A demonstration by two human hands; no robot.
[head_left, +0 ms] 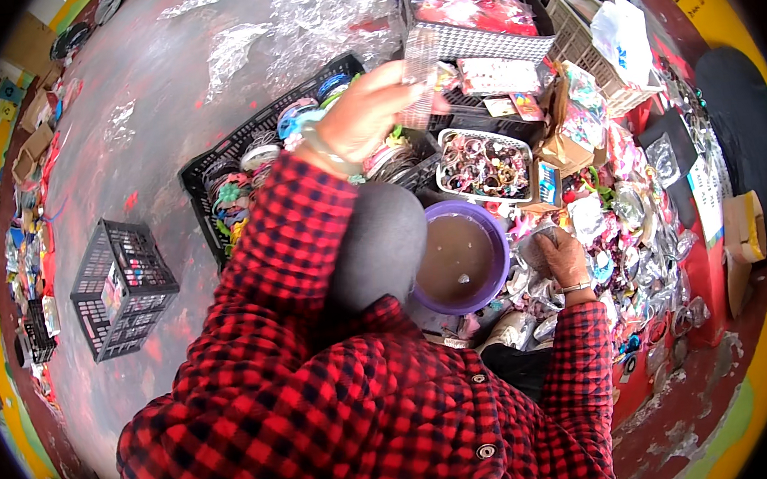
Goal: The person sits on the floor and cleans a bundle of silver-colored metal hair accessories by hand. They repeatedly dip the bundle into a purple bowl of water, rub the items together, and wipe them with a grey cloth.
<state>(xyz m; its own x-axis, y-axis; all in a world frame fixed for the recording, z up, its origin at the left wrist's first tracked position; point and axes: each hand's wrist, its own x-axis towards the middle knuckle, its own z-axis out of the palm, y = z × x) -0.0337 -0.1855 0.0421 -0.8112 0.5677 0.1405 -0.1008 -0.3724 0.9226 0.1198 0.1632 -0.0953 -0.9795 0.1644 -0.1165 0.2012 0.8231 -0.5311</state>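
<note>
My left hand [363,113] is raised above the black crate [213,163], shut on a flat clear packet of small items [420,72] that stands upright. My right hand [565,258] is low at the right, with a bracelet at the wrist, and grips a crumpled clear plastic packet [538,249] beside the purple basin [497,239]. Both sleeves are red and black check. A rounded grey shape [379,240], apparently my knee, hides part of the basin.
The black crate holds coloured bangles and rings. A white basket of hair ties [485,165], a grey basket of pink packets [473,13] and a beige basket [590,48] stand beyond. Packets are heaped at the right [630,236]. Another black crate [122,271] sits on the grey floor at the left.
</note>
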